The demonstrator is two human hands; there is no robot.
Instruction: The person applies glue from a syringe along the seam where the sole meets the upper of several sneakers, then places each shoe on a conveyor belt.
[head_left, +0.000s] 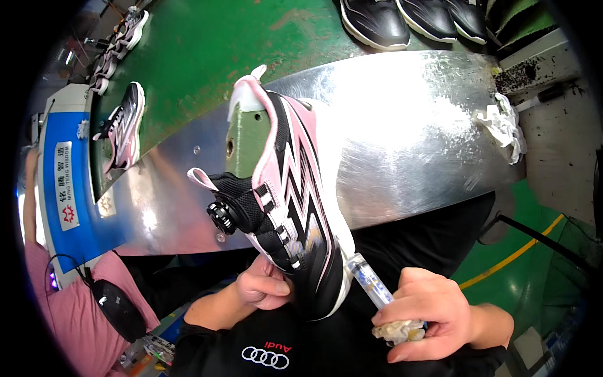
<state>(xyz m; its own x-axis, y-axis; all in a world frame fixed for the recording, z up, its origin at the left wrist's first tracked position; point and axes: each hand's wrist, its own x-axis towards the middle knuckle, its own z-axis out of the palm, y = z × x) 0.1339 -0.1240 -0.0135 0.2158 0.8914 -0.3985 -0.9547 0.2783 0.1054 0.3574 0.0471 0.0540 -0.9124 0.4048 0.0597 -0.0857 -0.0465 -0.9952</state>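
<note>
A pink and black sneaker [308,188] with a white sole stands slanted before me, its heel away and its toe toward my body. Inside it sits a green shoe last [247,141], and a round black dial [221,217] shows on its tongue. My left hand [267,284] grips the forefoot from the left, the fingers partly hidden beneath. In my right hand [433,311] is a clear tube-shaped tool [372,283] with blue inside. Its upper end meets the sole edge near the toe. A lumpy yellowish-white wad [399,331] is at its lower end, also within the fingers.
A shiny metal plate [414,125] edges the green table [207,50]. Black shoes [375,25] stand at the back right, crumpled white paper [502,129] at the right. Another sneaker [129,125] lies at the left, near a person in pink [94,314].
</note>
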